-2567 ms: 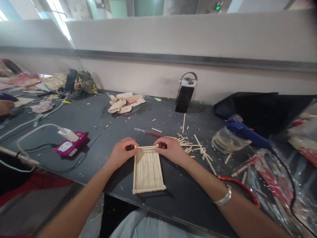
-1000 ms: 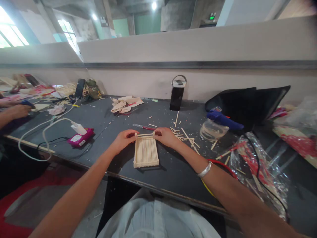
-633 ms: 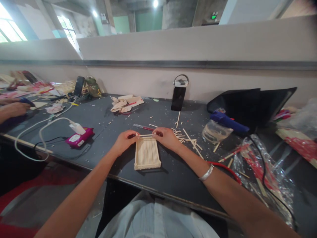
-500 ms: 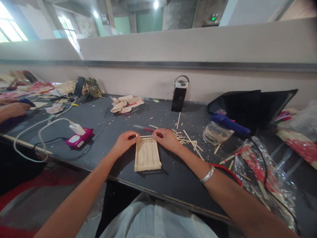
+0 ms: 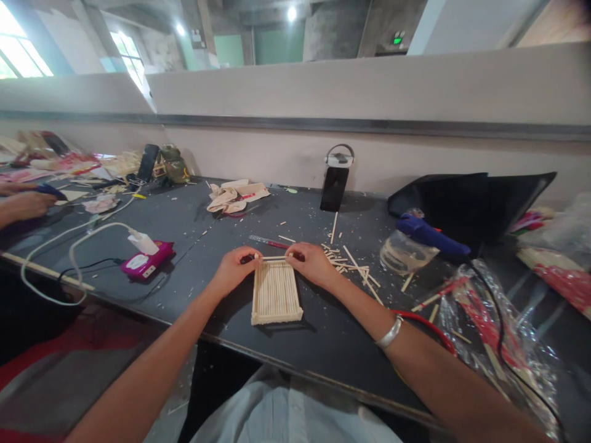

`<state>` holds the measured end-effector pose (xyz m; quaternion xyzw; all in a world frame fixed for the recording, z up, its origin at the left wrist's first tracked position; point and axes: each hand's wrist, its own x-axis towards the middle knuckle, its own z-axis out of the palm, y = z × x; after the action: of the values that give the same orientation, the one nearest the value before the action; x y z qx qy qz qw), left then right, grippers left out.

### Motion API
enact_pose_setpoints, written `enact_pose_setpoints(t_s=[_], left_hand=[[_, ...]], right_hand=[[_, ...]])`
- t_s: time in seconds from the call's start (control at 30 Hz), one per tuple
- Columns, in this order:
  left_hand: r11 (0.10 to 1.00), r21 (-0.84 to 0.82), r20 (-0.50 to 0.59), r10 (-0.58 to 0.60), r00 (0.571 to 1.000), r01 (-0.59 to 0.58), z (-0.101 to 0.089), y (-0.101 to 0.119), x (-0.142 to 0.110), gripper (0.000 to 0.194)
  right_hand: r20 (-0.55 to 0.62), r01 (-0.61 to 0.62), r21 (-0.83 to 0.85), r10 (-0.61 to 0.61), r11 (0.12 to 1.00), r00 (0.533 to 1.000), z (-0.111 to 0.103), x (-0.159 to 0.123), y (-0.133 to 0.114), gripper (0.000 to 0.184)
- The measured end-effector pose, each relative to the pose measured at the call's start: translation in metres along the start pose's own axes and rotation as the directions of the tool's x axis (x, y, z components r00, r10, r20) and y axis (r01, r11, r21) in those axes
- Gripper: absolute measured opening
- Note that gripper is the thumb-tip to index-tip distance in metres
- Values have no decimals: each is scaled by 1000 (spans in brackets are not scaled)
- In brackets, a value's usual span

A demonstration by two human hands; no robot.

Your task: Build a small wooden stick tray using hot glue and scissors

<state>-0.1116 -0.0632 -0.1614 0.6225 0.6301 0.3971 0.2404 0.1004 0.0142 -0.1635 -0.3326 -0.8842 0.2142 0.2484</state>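
A small panel of pale wooden sticks laid side by side [image 5: 276,295], with low raised edges, lies on the dark table in front of me. Across its far edge runs a single wooden stick [image 5: 275,258]. My left hand [image 5: 236,271] pinches the stick's left end at the panel's far left corner. At the far right corner my right hand [image 5: 312,263] has its fingers closed on the other end. Both fingertips partly hide the corners. Just beyond the hands lies a red-and-clear pen-like tool [image 5: 272,242].
Loose sticks [image 5: 341,261] are scattered to the right, near a clear container [image 5: 401,253] with a blue glue gun [image 5: 431,235] over it. A phone [image 5: 333,188] stands behind. At left are a magenta power adapter [image 5: 148,261] with cables and another person's hand [image 5: 28,206].
The view has shifted very slightly. Both hands stay at the panel's far corners with the stick between them, and their fingers have moved only a little.
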Motion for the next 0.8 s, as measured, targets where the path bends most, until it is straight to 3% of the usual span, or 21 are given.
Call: enact_pose_setpoints(t_s=[0.8], left_hand=[[996, 77, 4, 44, 999, -44, 0, 3, 0, 17]], right_hand=[[48, -37, 53, 35, 998, 998, 1, 0, 2, 22]])
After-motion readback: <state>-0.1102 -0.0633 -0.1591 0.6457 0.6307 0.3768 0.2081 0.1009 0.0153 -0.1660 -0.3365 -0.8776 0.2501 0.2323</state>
